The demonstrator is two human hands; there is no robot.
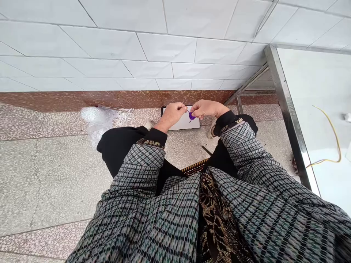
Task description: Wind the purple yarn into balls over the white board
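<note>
A small bundle of purple cord, perhaps knotted, hangs under the fingertips of my right hand, which is closed on it. From its top a thin strand runs to my left hand, whose thumb and forefinger are pinched together on the strand's end. Both hands are in front of my knees, a short gap apart. Below them on the floor is a white rectangular panel with a dark rim, partly covered by my hands. The finer shape of the cord is too small to make out.
At left on the speckled floor lie clear plastic bags and a bunch of white cords. A metal-framed table stands at right, with a yellow cord on it. The tiled wall is ahead.
</note>
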